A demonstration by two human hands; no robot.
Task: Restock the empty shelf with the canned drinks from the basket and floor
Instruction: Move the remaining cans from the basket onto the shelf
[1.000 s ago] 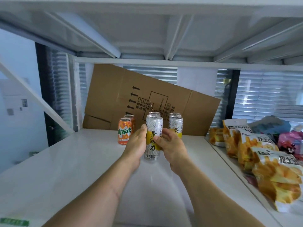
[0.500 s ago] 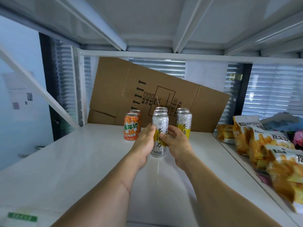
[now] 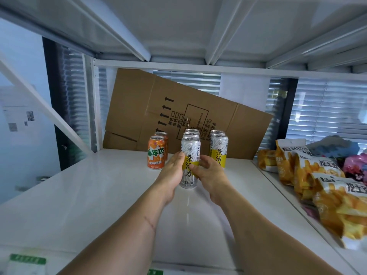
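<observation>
A tall silver and yellow can (image 3: 190, 149) stands upright on the white shelf (image 3: 79, 195), at the front of a row of like cans (image 3: 191, 132). My left hand (image 3: 172, 173) holds its left side. My right hand (image 3: 209, 174) curls round its right side, fingertips on the yellow label. Two orange cans (image 3: 156, 153) stand one behind the other to the left. Two more silver and yellow cans (image 3: 219, 149) stand in a row to the right.
A flattened cardboard box (image 3: 151, 108) leans against the back of the shelf behind the cans. Yellow snack bags (image 3: 317, 175) fill the neighbouring shelf on the right. The underside of the upper shelf (image 3: 178, 32) hangs close overhead.
Both hands have carried the silver and yellow can further in and lowered it until it stands on the shelf, in front of the middle row. The other cans have not moved.
</observation>
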